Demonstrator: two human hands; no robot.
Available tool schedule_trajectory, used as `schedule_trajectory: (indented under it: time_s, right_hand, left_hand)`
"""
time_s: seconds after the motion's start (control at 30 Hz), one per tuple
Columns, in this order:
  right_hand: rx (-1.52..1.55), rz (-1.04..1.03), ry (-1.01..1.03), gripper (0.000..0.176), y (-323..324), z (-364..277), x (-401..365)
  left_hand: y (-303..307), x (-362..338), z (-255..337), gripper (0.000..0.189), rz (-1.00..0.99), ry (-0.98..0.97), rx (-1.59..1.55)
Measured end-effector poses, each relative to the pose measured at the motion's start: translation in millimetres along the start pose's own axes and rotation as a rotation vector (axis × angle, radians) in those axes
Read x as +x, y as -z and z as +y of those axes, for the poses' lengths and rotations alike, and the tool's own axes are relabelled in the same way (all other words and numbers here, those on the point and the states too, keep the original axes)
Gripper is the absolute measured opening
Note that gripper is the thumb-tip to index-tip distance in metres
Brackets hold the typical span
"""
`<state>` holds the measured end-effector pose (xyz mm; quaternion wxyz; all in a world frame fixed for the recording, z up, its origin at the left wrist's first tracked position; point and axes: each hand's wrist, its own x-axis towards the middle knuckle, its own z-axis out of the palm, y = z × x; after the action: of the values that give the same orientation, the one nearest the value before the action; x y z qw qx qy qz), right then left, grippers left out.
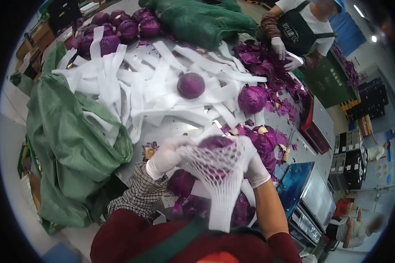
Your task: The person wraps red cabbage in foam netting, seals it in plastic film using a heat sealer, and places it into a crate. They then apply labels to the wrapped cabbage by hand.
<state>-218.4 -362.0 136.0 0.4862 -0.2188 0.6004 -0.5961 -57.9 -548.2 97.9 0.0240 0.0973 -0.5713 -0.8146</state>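
Observation:
My left hand [167, 155], white-gloved, grips one side of the mouth of a white foam net sleeve [221, 186]. On the opposite side, my right hand [253, 163], gloved too, holds the rim. Stretched wide between them, the sleeve lies partly over a purple cabbage [213, 143], whose top shows above the mesh. The sleeve's narrow end hangs down toward my chest. More purple cabbages lie close by: one [181, 182] below my left hand, another [264, 142] beyond my right. My fingertips are partly hidden by the mesh.
Flat white foam sleeves [149, 94] cover the table's middle, with a cabbage [191, 85] on them. Green sacks [70, 149] stand left and lie at the back near piled cabbages [127, 30]. Across the table, a co-worker [300, 35] handles loose purple leaves [267, 65].

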Motion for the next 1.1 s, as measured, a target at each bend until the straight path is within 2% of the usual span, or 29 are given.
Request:
schedule_trajectory:
  time_s: [0.03,0.07,0.1,0.13,0.17,0.2,0.23,0.27,0.3,0.37,0.4,0.47,0.5,0.53,0.57,0.6,0.63,0.67,0.7,0.73,0.8,0.83,0.9,1.0,1.07,1.1]
  right_hand:
    - [0.434,-0.145,-0.074,0.032,-35.8,-44.3,-21.5]
    - [0.615,0.052,-0.341,0.037,-31.4,-22.6,-26.5]
    - [0.575,-0.152,-0.153,0.041,-15.0,-3.1,-37.8]
    - [0.557,-0.34,0.044,0.047,1.2,16.4,-49.3]
    - [0.847,-0.377,0.029,0.053,-0.7,24.5,-65.2]
    - [1.147,-0.41,0.0,0.059,-3.1,34.2,-80.8]
    - [1.046,-0.449,-0.103,0.058,9.3,52.0,-88.0]
    - [0.93,-0.316,-0.062,0.052,27.3,87.1,-95.7]
    - [0.564,0.001,-0.054,0.043,36.8,128.4,-100.6]
    - [1.034,0.332,-0.188,0.033,35.0,124.2,-113.1]
    - [0.789,0.325,-0.216,0.032,32.0,103.2,-122.7]
    - [0.299,0.305,-0.271,0.032,37.9,77.0,-141.2]
    - [0.107,0.342,-0.266,0.037,58.9,103.0,-145.0]
    - [-0.155,0.309,-0.281,0.036,56.0,93.0,-149.1]
    - [-0.417,0.273,-0.304,0.035,47.8,76.6,-157.2]
    - [-0.679,0.234,-0.326,0.035,42.4,67.4,-163.5]
    - [-0.846,0.282,-0.124,0.037,38.1,81.9,-166.5]
    - [-0.775,0.281,-0.108,0.035,32.2,82.5,-166.3]
    - [-1.007,0.303,-0.045,0.034,26.5,88.6,-164.1]
    - [-1.234,0.331,0.019,0.033,20.2,92.4,-162.6]
    - [-1.176,0.332,0.083,0.039,2.9,76.6,-168.3]
    - [-1.138,0.321,0.108,0.042,-6.7,69.4,-170.8]
    - [-1.003,0.272,0.121,0.036,-10.7,70.1,-177.3]
    - [-1.081,0.165,0.262,0.024,-22.2,48.7,-186.5]
    - [-1.158,0.196,0.415,0.022,-31.5,57.8,-193.9]
    - [-1.179,0.191,0.353,0.022,-41.8,54.2,-197.3]
  left_hand:
    - [-7.6,8.2,18.9,0.017,-0.108,0.089,0.113]
    - [-25.2,11.6,10.9,0.019,-0.146,-0.013,-0.038]
    - [-15.9,19.9,-5.8,0.018,-0.36,0.055,0.057]
    - [-24.9,21.4,6.8,0.019,-0.443,0.12,0.141]
    - [-34.6,24.5,17.3,0.02,-0.513,0.231,0.234]
    - [-45.1,29.7,17.5,0.02,-0.504,0.275,0.168]
    - [-56.2,36.4,13.2,0.02,-0.499,0.327,0.101]
    - [-67.5,43.7,6.6,0.02,-0.495,0.378,0.037]
    - [-81.6,47.9,-7.8,0.019,-0.513,0.268,0.016]
    - [-104.9,54.0,-46.0,0.019,-0.527,0.114,0.036]
    - [-115.0,52.3,-46.3,0.024,-0.491,0.088,0.099]
    - [-118.2,61.4,-31.6,0.022,-0.307,-0.309,0.526]
    - [-105.4,78.2,-18.6,0.027,-0.111,-0.347,0.699]
    - [-83.7,98.7,1.8,0.032,0.091,-0.38,0.861]
    - [-69.4,116.0,56.3,0.051,-0.015,-0.396,1.238]
    - [-33.6,140.6,48.8,0.065,0.165,-0.396,1.413]
    - [2.3,165.3,41.6,0.079,0.354,-0.361,1.588]
    - [38.1,189.9,34.6,0.093,0.536,-0.295,1.734]
    - [62.3,200.8,39.6,0.094,0.311,-0.06,1.438]
    - [63.8,200.3,55.7,0.101,0.235,0.041,1.367]
    - [69.1,208.8,54.7,0.099,0.203,0.05,1.487]
    - [64.6,202.3,57.4,0.096,0.24,0.018,1.499]
    - [46.5,184.9,50.3,0.09,0.304,-0.03,1.51]
    - [-3.7,143.1,62.8,0.071,0.224,-0.361,0.851]
    - [-66.7,101.5,70.8,0.067,-0.051,-0.42,0.457]
    - [-98.7,74.8,70.9,0.066,-0.172,-0.348,0.355]
